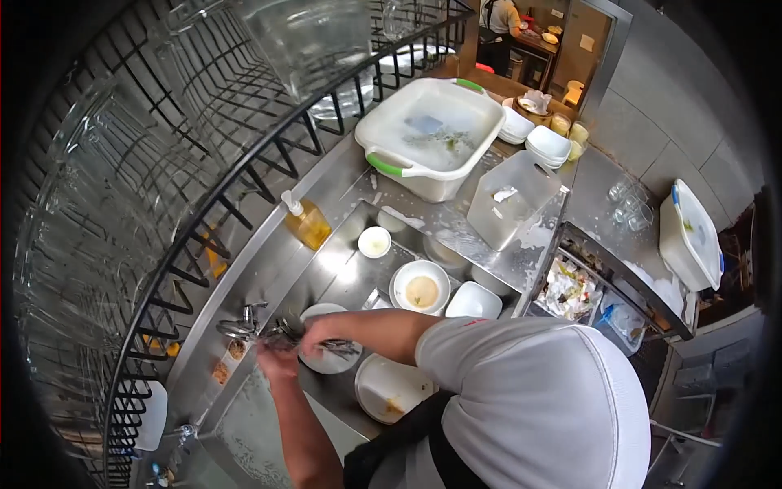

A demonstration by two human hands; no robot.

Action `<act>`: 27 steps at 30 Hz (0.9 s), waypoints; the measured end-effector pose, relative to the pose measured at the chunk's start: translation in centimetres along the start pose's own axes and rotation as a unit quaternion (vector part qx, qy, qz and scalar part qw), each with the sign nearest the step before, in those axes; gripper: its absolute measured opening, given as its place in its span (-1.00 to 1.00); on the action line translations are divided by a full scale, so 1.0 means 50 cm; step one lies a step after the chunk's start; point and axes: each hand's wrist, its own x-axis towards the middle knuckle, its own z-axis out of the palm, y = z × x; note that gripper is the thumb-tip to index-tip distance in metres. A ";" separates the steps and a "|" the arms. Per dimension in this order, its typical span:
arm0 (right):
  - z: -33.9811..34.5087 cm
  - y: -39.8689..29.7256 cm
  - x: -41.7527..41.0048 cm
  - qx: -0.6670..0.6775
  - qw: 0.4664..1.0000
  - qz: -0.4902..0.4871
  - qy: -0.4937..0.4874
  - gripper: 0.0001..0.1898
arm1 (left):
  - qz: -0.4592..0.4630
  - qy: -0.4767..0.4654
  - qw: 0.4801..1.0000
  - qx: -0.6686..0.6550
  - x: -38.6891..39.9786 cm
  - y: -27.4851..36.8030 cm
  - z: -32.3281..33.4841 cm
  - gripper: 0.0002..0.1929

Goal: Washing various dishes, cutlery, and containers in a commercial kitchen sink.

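Observation:
By the metal tap [247,321], my left hand [278,363] grips a bundle of metal cutlery [342,347]. My right hand [321,335] is closed around the same bundle, its fingers blurred. Thin handles stick out past it, over a white round plate [330,365] in the steel sink. A large white bowl [388,388] with brown residue lies tilted near my right forearm. Beyond it sit a white bowl with tan residue [421,290], a white square dish [473,301] and a small white cup [374,242].
Above the sink hangs a black wire rack [244,177] holding glass pitchers. A yellow soap dispenser [308,226] stands on the ledge, near brown scouring pads [227,363]. A white tub [427,171] holds cloudy water. Food waste [568,290] fills a bin. Another person [501,24] stands beyond the doorway.

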 end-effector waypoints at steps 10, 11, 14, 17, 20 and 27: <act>0.070 -0.024 0.066 -0.147 0.977 0.134 0.082 -0.93 | 0.078 -0.014 0.995 0.055 -0.015 -0.023 -0.013 -0.51; 0.071 -0.025 0.037 -0.367 0.905 0.135 0.169 -0.92 | 0.052 -0.015 0.997 0.061 -0.015 -0.059 0.008 -0.51; 0.054 -0.063 -0.074 -0.177 0.960 0.107 0.190 -0.81 | 0.002 0.096 0.994 0.055 -0.018 -0.058 0.046 -0.50; 0.035 -0.124 -0.197 -0.061 0.979 -0.010 0.197 -0.77 | -0.087 -0.093 0.978 0.164 0.083 0.022 -0.109 -0.69; -0.040 -0.208 -0.388 0.165 0.924 -0.042 0.343 -0.65 | -0.005 0.057 0.983 0.172 0.076 0.018 -0.031 -0.60; -0.711 -0.316 -0.692 0.508 0.541 -0.258 0.619 -0.75 | -0.133 0.067 0.797 0.586 0.012 -0.203 0.106 -0.27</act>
